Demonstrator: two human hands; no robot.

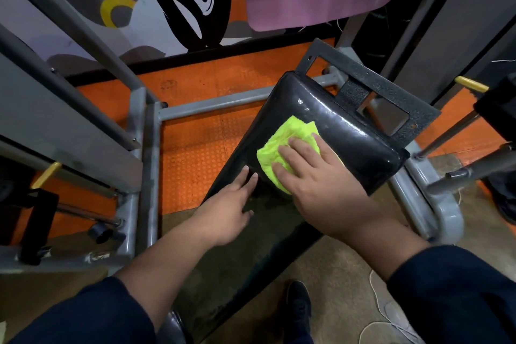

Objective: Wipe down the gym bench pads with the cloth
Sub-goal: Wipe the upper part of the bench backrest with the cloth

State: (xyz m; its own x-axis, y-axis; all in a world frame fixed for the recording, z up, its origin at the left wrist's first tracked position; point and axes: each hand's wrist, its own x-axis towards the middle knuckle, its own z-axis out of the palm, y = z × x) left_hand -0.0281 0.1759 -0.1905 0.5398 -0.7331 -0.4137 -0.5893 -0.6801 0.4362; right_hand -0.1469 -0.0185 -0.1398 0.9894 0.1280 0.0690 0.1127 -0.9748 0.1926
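fingers [293, 153] of right hand [321, 176] spread flat on cloth [287, 142] | cloth mid-pad on surface [349, 131] | pad's long axis runs away up-right, unwiped gloss ahead | left hand [229, 209] flat beside, bracing

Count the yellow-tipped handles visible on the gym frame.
2: one yellow-tipped handle at the left frame, beside the left hand's side; another at upper right, beyond the bench pad. Others may be hidden.
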